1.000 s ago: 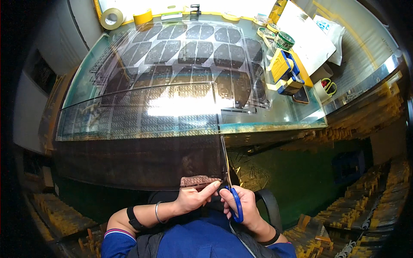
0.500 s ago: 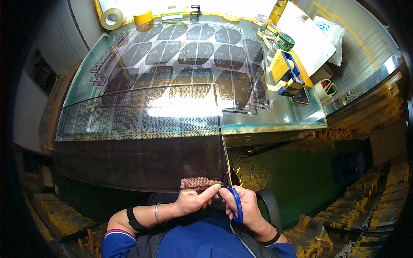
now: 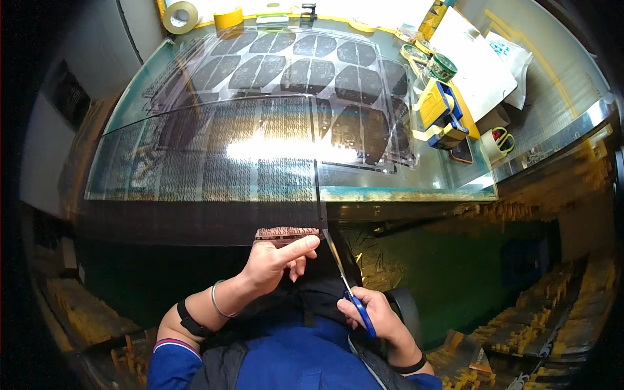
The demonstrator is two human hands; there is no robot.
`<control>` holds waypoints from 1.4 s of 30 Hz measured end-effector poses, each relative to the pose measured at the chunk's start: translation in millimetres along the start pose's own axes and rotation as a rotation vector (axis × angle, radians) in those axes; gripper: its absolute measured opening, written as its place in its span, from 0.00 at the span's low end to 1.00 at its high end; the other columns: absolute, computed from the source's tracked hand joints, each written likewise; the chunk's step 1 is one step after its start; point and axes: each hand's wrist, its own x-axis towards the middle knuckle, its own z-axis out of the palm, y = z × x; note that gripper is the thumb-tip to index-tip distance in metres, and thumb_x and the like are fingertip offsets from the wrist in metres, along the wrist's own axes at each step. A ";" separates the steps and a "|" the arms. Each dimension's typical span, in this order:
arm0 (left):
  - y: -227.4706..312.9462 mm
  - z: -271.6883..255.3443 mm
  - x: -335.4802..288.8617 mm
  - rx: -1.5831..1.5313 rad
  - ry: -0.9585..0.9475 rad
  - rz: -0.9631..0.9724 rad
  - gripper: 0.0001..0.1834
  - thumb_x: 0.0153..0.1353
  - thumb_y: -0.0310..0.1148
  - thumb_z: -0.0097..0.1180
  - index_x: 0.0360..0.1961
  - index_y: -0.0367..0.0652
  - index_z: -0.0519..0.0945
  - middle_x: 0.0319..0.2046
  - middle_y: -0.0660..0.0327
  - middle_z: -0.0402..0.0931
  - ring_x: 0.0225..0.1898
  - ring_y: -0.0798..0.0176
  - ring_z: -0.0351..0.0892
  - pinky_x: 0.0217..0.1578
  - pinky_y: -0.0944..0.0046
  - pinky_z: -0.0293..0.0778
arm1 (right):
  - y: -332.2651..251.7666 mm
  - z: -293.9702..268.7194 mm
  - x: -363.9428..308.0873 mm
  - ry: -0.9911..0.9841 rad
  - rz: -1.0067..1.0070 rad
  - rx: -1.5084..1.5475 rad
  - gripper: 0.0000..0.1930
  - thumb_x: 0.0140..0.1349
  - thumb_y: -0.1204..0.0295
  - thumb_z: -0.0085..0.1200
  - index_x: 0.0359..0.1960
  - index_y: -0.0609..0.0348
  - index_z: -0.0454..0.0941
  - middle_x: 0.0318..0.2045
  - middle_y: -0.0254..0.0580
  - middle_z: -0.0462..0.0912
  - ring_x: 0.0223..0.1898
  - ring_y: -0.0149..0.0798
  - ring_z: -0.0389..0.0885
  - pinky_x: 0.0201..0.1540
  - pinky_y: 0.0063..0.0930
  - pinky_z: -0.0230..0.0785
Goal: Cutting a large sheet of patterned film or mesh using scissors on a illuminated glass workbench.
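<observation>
A large dark film sheet [image 3: 208, 166] with rows of fine printed pattern lies partly on the glass tabletop, its near part overhanging the front edge. My left hand [image 3: 273, 263] pinches its near right corner between thumb and fingers. Pinkish light shows through the film just above that thumb. In my right hand [image 3: 380, 315] is a pair of scissors [image 3: 364, 315] with blue handles. The blades point up and away, with their tips close to the film's right corner; whether they touch it, I cannot tell.
Larger patterned films [image 3: 309, 75] lie behind the sheet on the glass table [image 3: 416, 193]. To the right stand a blue-and-yellow tape dispenser [image 3: 442, 114], green tape rolls [image 3: 442, 66], a phone [image 3: 462, 153] and a cup [image 3: 492, 140] holding scissors. Tape rolls [image 3: 181, 17] line the back.
The film and my left hand have moved away from my body and slightly left. My right hand has shifted slightly down and right, with the scissors now farther from my left hand.
</observation>
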 end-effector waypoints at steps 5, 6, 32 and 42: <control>-4.1 -3.6 1.4 -0.217 0.105 -0.056 0.08 0.55 0.34 0.54 0.27 0.40 0.77 0.18 0.62 0.73 0.13 0.72 0.69 0.10 0.75 0.62 | -1.9 -4.9 7.6 -0.177 0.027 0.026 0.15 0.53 0.61 0.55 0.21 0.61 0.72 0.13 0.28 0.68 0.15 0.20 0.65 0.16 0.16 0.56; -1.4 -2.4 1.1 -0.212 0.117 -0.053 0.08 0.55 0.34 0.54 0.25 0.41 0.76 0.17 0.62 0.73 0.13 0.72 0.69 0.10 0.75 0.62 | -3.1 -6.0 9.6 -0.186 0.027 0.041 0.14 0.54 0.61 0.55 0.22 0.60 0.72 0.13 0.28 0.69 0.15 0.20 0.66 0.17 0.15 0.58; 6.2 0.5 -7.9 -0.173 0.052 -0.133 0.06 0.55 0.32 0.52 0.25 0.41 0.76 0.16 0.64 0.72 0.11 0.75 0.65 0.08 0.78 0.57 | -7.3 -26.3 20.9 -0.504 0.069 0.358 0.13 0.57 0.63 0.49 0.24 0.62 0.71 0.14 0.33 0.71 0.15 0.24 0.69 0.16 0.15 0.62; 3.0 3.2 -5.8 -0.158 0.058 -0.134 0.06 0.52 0.30 0.57 0.25 0.38 0.77 0.16 0.63 0.73 0.12 0.77 0.67 0.09 0.79 0.60 | -19.7 -2.2 4.8 -0.199 0.121 0.202 0.12 0.57 0.70 0.49 0.19 0.64 0.70 0.12 0.36 0.70 0.12 0.26 0.70 0.12 0.16 0.61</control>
